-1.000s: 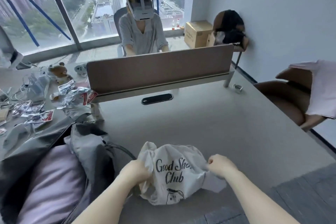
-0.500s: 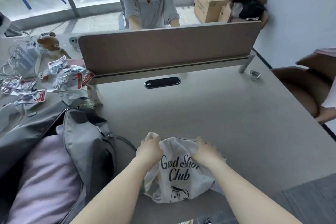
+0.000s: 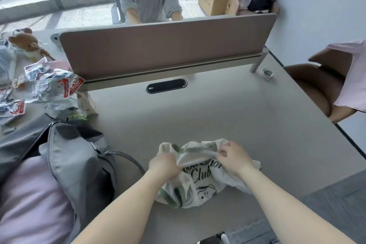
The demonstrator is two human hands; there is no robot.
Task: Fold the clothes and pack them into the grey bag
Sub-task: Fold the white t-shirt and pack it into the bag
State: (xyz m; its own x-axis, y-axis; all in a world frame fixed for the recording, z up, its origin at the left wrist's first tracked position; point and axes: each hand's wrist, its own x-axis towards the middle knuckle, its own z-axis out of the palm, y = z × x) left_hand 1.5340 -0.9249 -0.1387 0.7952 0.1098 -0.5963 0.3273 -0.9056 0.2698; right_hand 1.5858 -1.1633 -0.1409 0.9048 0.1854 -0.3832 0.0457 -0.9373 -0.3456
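**Shirt still bunched up, bag waiting open**

The white T-shirt (image 3: 200,182) with "Club" printed on it lies crumpled on the counter (image 3: 227,117), near the front edge. The left hand (image 3: 164,166) grips a bunch of the cloth. The right hand (image 3: 233,156) pinches its collar edge. It is not folded yet, so folding and packing are still to do.

The grey bag (image 3: 79,164) sits open just to the left, with a lilac garment (image 3: 29,194) already inside. Behind the shirt there is lots of bare counter to spread it out. The divider panel (image 3: 164,49) stands well back, and crumpled wrappers (image 3: 51,87) lie far left.
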